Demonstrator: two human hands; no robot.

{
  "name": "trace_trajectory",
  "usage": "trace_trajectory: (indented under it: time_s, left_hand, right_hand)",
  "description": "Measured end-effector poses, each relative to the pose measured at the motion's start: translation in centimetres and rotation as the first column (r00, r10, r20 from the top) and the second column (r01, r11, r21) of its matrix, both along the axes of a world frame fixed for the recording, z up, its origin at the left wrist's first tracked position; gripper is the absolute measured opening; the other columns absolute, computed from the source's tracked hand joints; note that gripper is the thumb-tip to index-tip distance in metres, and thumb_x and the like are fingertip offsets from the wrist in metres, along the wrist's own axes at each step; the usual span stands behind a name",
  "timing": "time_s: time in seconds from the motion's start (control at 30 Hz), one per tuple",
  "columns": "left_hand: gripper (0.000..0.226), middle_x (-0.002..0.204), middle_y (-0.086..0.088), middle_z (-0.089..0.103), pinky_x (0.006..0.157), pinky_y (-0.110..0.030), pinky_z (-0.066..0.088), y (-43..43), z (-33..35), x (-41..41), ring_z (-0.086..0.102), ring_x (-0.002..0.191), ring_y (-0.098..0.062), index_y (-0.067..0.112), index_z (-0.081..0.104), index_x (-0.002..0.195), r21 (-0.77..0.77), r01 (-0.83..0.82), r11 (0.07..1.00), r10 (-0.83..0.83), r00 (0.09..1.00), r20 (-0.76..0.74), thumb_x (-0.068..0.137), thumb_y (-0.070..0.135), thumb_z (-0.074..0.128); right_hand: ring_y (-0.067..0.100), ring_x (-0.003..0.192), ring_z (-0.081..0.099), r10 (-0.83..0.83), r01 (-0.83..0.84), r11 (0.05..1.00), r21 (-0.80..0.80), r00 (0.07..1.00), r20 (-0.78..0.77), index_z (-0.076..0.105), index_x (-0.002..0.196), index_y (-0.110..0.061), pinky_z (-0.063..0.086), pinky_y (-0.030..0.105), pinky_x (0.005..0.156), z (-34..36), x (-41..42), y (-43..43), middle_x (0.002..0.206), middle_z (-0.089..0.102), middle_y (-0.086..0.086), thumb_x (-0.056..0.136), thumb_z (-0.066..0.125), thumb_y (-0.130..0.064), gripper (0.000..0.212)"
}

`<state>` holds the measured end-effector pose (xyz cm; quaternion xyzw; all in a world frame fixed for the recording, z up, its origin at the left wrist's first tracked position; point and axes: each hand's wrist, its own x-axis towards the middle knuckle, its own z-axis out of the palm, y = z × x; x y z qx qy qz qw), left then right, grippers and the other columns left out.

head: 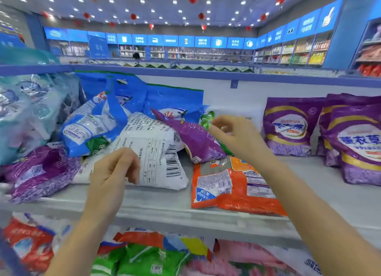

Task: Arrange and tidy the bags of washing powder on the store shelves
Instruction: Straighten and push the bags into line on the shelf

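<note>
Neither hand has a firm hold on anything: the left hand (115,168) rests with loosely curled fingers on the near edge of a white plastic bag of washing powder printed with a barcode (152,152), touching it without clearly pinching it, and the right hand (233,131) hovers with fingers bent and spread apart, blurred, just above a small purple plastic bag (193,137) and a green-printed bag (208,119) behind it; whether its fingertips touch either one cannot be told.

Under both hands runs the pale grey store shelf (156,201), its front lip just below the left wrist. Behind the hands stand tall blue plastic bags with a carry-hole handle (144,94), leaning against the shelf's back panel. Far to the left of the left hand is a stack of translucent teal bags (24,111). To the right of the right hand, well apart from the heap, two large purple bags with gold bands (292,127) stand upright side by side, faces forward. Left of the left hand lies a flat purple bag (39,172), and above it a blue-and-white bag (90,127) tilts onto the white one. Below the right forearm an orange plastic bag (233,185) lies flat, label side up, its top edge tucked under the small purple bag. On the lower shelf, beneath both arms, sit red, green and pink bags (148,257).
</note>
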<state>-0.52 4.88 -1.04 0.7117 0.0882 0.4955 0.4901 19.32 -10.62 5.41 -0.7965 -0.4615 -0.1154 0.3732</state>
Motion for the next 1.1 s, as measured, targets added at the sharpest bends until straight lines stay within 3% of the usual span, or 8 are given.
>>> trace_trajectory:
  time_s: [0.13, 0.33, 0.5, 0.67, 0.8, 0.87, 0.97, 1.1]
  left_hand:
    - [0.042, 0.056, -0.014, 0.048, 0.055, -0.028, 0.041, 0.6, 0.2, 0.8, 0.046, 0.053, -0.017, 0.007, 0.052, 0.066, -0.001, 0.028, 1.000, -0.028, 1.000, -0.004, 0.081, 0.045, 0.044]
    - [0.043, 0.055, -0.014, 0.046, 0.050, -0.027, 0.039, 1.0, 0.4, 1.4, 0.044, 0.051, -0.016, 0.006, 0.050, 0.066, -0.003, 0.081, 0.997, -0.081, 0.997, 0.003, 0.078, 0.046, 0.044]
    - [0.044, 0.055, -0.013, 0.047, 0.053, -0.028, 0.040, 0.5, 0.0, 1.1, 0.045, 0.052, -0.016, 0.007, 0.051, 0.066, -0.005, 0.108, 0.994, -0.108, 0.994, -0.019, 0.078, 0.049, 0.044]
    - [0.046, 0.054, -0.006, 0.050, 0.052, -0.026, 0.041, -0.2, 0.0, 0.9, 0.045, 0.051, -0.015, 0.009, 0.053, 0.066, 0.000, 0.131, 0.991, -0.131, 0.991, -0.019, 0.079, 0.052, 0.044]
    - [0.041, 0.054, -0.005, 0.049, 0.052, -0.026, 0.040, -0.6, 0.0, 0.6, 0.044, 0.051, -0.015, 0.007, 0.052, 0.066, -0.022, 0.146, 0.989, -0.146, 0.989, 0.009, 0.084, 0.044, 0.047]
    - [0.039, 0.054, -0.004, 0.047, 0.051, -0.025, 0.039, -0.6, -0.1, 0.3, 0.043, 0.051, -0.013, 0.006, 0.050, 0.065, -0.023, 0.148, 0.989, -0.147, 0.989, 0.023, 0.086, 0.039, 0.047]
    - [0.044, 0.054, -0.004, 0.047, 0.050, -0.022, 0.039, -0.6, -0.3, 0.0, 0.043, 0.050, -0.013, 0.007, 0.050, 0.064, -0.036, 0.170, 0.985, -0.169, 0.985, 0.024, 0.080, 0.048, 0.047]
    - [0.043, 0.053, -0.006, 0.047, 0.051, -0.020, 0.039, -0.7, -0.3, 0.3, 0.044, 0.051, -0.013, 0.008, 0.050, 0.063, -0.028, 0.171, 0.985, -0.171, 0.985, 0.010, 0.082, 0.046, 0.047]
  right_hand:
    - [0.018, 0.125, 0.046, 0.043, -0.017, 0.981, -0.195, 0.991, 0.130, 0.045, 0.137, -0.020, 0.037, 0.031, 0.099, 0.4, -1.2, 5.4, 0.139, 0.051, 0.000, 0.088, 0.054, -0.052, 0.060]
    - [0.020, 0.112, 0.056, -0.044, 0.123, 0.954, -0.274, 0.960, 0.277, 0.054, 0.130, -0.031, 0.044, 0.031, 0.083, -0.2, -1.1, 8.1, 0.125, 0.062, -0.003, 0.085, 0.049, -0.063, 0.056]
    - [0.018, 0.093, 0.064, -0.088, 0.088, 0.996, 0.005, 0.994, 0.059, 0.072, 0.103, -0.020, 0.052, 0.040, 0.082, -0.3, 1.2, 7.6, 0.103, 0.071, 0.000, 0.094, 0.052, -0.032, 0.025]
    - [0.016, 0.123, 0.049, 0.109, -0.115, 0.990, -0.078, 0.991, -0.084, 0.047, 0.136, -0.026, 0.041, 0.039, 0.101, 1.1, -0.7, 8.8, 0.137, 0.052, -0.004, 0.090, 0.052, -0.050, 0.052]
    - [0.017, 0.086, 0.062, -0.080, 0.072, 0.993, -0.090, 0.993, -0.081, 0.071, 0.086, -0.023, 0.046, 0.028, 0.066, 0.8, -1.3, 11.3, 0.087, 0.069, -0.003, 0.086, 0.061, -0.041, 0.021]
    - [0.020, 0.065, 0.053, -0.171, 0.170, 0.985, -0.012, 0.983, -0.063, 0.054, 0.055, -0.021, 0.033, 0.026, 0.053, 0.7, -1.0, 11.4, 0.059, 0.053, -0.003, 0.088, 0.057, -0.031, 0.035]
    - [0.019, 0.052, 0.039, -0.206, 0.249, 0.953, 0.174, 0.950, -0.234, 0.041, 0.049, -0.015, 0.026, 0.029, 0.050, 1.6, 0.3, 9.9, 0.047, 0.038, -0.003, 0.090, 0.054, -0.023, 0.044]
    - [0.019, 0.058, 0.040, -0.104, 0.314, 0.857, 0.408, 0.882, -0.460, 0.060, 0.065, -0.012, 0.033, 0.032, 0.061, 3.8, 3.0, 6.9, 0.059, 0.043, 0.008, 0.089, 0.057, -0.028, 0.028]
